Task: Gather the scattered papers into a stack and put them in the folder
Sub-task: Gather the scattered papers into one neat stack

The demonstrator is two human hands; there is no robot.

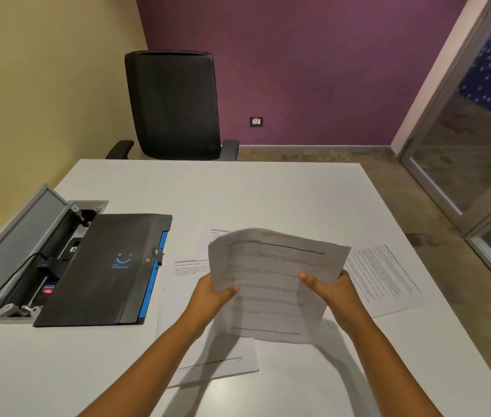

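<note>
I hold a small stack of printed papers above the white table. My left hand grips its left edge and my right hand grips its right edge, thumbs on top. More sheets lie flat on the table: one under my left arm, one to the right, and parts of others showing behind the held stack. A black folder with a blue inner edge and a smiley logo lies closed at the left.
An open grey cable box with plugs and a cable is set into the table, left of the folder and partly under it. A black office chair stands at the far edge. The table's right edge drops to the floor.
</note>
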